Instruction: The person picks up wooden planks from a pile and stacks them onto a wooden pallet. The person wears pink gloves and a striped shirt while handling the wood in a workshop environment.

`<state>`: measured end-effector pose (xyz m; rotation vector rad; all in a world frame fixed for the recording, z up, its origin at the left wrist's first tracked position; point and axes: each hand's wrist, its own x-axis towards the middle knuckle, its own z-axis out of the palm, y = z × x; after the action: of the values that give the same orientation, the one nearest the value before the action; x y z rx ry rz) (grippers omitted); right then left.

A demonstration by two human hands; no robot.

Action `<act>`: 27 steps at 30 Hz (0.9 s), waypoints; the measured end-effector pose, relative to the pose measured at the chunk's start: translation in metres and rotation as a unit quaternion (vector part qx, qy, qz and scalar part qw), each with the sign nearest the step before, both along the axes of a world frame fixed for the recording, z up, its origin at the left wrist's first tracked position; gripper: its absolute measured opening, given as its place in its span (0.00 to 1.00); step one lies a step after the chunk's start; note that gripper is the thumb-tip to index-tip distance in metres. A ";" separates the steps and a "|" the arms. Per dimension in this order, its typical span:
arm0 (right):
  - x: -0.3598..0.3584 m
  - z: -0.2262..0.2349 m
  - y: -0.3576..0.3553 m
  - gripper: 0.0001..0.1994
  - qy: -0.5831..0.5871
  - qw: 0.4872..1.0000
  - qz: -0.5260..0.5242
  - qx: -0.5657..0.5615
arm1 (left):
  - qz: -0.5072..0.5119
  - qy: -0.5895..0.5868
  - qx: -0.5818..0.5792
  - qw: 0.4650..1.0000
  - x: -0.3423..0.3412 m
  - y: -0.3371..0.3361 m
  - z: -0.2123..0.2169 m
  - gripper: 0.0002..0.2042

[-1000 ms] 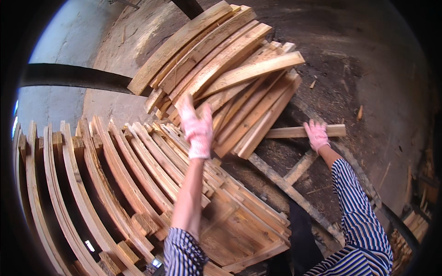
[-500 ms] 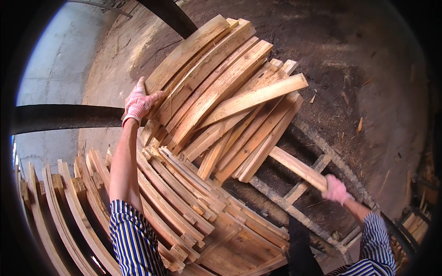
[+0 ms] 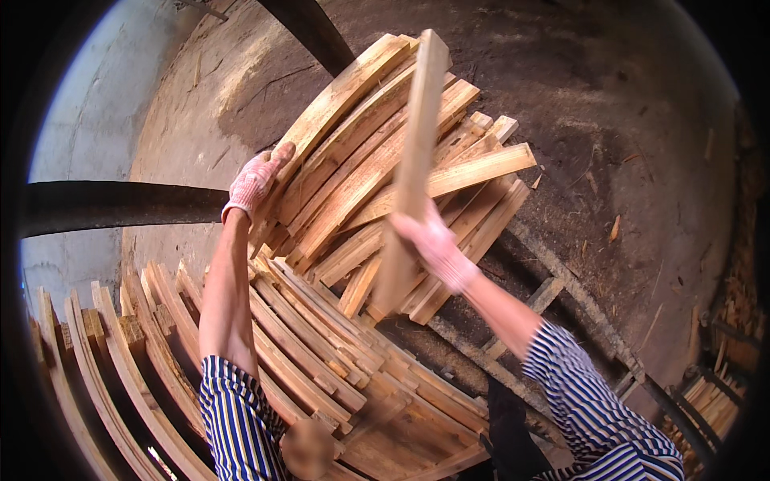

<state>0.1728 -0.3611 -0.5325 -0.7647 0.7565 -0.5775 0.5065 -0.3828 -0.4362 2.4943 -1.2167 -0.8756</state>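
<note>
My right hand (image 3: 437, 244), in a pale pink knit glove, is closed around a wooden board (image 3: 419, 128). That board is raised and slightly blurred, standing nearly lengthwise in view over a pile of sawn boards (image 3: 345, 160). At the pile's left side, my left hand (image 3: 258, 183), gloved alike, grips the edge of the outermost board (image 3: 341, 88), its thumb over the near face. One loose board (image 3: 481, 168) lies slantwise across the pile beneath the raised one.
Rows of long wooden slats (image 3: 128, 361) fill the lower left. A dark metal bar (image 3: 128, 208) reaches in from the left, another metal bar (image 3: 309, 32) from the top. A ladder-like metal frame (image 3: 577, 293) lies on the dirt floor (image 3: 626, 144) at right.
My right hand has swung left and up from the metal frame, bringing its board over the pile and turning it nearly upright in view. My left hand has shifted slightly along the outer board.
</note>
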 end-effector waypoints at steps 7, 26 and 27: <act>0.062 -0.130 -0.060 0.52 -0.214 0.911 -0.241 0.256 | 0.019 0.120 -0.011 0.993 -0.121 -0.006 -0.060 0.35; -0.164 -0.032 0.089 0.54 -0.024 0.973 0.074 0.218 | 0.279 0.591 -0.020 0.757 -0.310 0.182 -0.054 0.44; -0.156 -0.031 0.102 0.49 -0.001 0.978 0.000 0.206 | 0.262 0.584 -0.038 0.767 -0.311 0.189 -0.077 0.40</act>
<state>0.0167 -0.2586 -0.5630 -0.3797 0.8394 -0.4009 0.1957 -0.1940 -0.5135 1.4468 -0.0968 -1.6899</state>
